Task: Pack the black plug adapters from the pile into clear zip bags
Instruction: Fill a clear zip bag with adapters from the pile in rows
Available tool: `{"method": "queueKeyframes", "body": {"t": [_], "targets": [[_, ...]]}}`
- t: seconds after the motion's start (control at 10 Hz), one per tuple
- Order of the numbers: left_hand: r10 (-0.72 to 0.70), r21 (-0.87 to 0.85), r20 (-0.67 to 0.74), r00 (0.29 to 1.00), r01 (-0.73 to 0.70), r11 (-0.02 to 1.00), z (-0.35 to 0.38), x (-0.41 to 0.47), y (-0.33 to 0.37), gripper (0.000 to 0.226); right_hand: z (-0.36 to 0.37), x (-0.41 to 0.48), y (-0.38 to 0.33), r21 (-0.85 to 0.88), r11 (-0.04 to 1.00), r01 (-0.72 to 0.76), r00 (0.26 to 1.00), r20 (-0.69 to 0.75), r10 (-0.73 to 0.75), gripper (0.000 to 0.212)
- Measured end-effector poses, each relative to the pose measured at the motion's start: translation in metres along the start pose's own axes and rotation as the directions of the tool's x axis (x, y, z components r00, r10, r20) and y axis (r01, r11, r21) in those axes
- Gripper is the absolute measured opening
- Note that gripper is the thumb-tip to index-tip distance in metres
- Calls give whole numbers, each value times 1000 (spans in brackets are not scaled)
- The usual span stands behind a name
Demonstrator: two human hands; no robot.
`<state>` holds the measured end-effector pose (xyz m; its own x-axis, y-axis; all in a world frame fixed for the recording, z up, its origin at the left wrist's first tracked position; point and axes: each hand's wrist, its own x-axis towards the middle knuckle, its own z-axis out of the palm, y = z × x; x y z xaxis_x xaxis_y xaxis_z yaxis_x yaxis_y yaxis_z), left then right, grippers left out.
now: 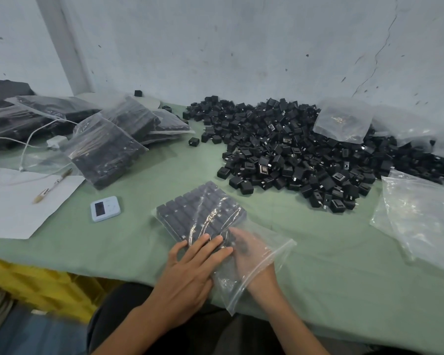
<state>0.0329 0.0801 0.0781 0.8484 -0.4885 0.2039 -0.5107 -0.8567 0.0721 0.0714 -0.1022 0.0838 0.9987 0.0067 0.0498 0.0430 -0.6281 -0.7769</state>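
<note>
Probably slick, floppy film around a dense, rigid block of black plug adapters (190, 211), the clear zip bag (244, 293) on the tabletop (139, 242) before the pile (305, 155) is best held beneath the block; left hand (192, 265) presses flat-fingered on it, right hand (250, 249) inside, grip unclear.

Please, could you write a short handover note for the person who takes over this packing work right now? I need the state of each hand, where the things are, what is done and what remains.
Left hand: open, pressing flat on the zip bag in front.
Right hand: inside that bag through its open mouth; whether it holds an adapter cannot be told.
The bag lies on the green table, mostly filled with rows of adapters, not zipped.
Done: several filled bags stacked at far left.
Left: the large pile of loose adapters; empty bags lie at right.
</note>
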Motion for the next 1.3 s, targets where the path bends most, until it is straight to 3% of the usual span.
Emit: {"method": "queueKeyframes", "body": {"t": [0.2, 0.3, 0.4, 0.5, 0.6, 0.8, 0.9, 1.0, 1.2, 1.3], "targets": [[-57, 6, 12, 998, 57, 998, 0, 1, 3, 66, 0, -6, 0, -35, 999, 15, 1000, 13, -15, 49], [-58, 8, 22, 998, 58, 998, -3, 1, 5, 65, -1, -6, -9, -5, 997, 79, 996, 32, -79, 39], [-61, -61, 53, 997, 64, 996, -4, 2, 2, 67, 0, -2, -14, 10, 988, 155, 985, 80, -155, 13], [-119, -274, 52, 992, 128, 953, -6, 9, -4, 71, -2, -7, -14, 26, 985, 169, 985, 30, -169, 15], [-116, -264, 24, 993, 119, 957, -6, 20, -4, 69, -6, -16, -20, 160, 974, 162, 987, -8, -163, 41], [-40, -224, 11, 999, 41, 974, 2, 24, -2, 62, -8, -23, 2, 273, 959, 74, 995, 37, -88, 38], [-42, -230, -18, 999, 37, 972, 3, 22, -2, 55, -18, -26, 15, 408, 911, 55, 980, 151, -127, 45], [-43, -205, -24, 999, 37, 978, 6, 23, -2, 53, -28, -28, 20, 477, 870, -128, 962, 274, -9, 49], [-38, -184, -26, 999, 32, 982, 9, 23, -4, 49, -91, -42, 19, 362, 911, -196, 894, 448, 15, 16], [-38, -198, -51, 998, 27, 980, 12, 22, -4, 48, -136, -35, 18, 306, 934, -183, 887, 460, 23, 18]]}}
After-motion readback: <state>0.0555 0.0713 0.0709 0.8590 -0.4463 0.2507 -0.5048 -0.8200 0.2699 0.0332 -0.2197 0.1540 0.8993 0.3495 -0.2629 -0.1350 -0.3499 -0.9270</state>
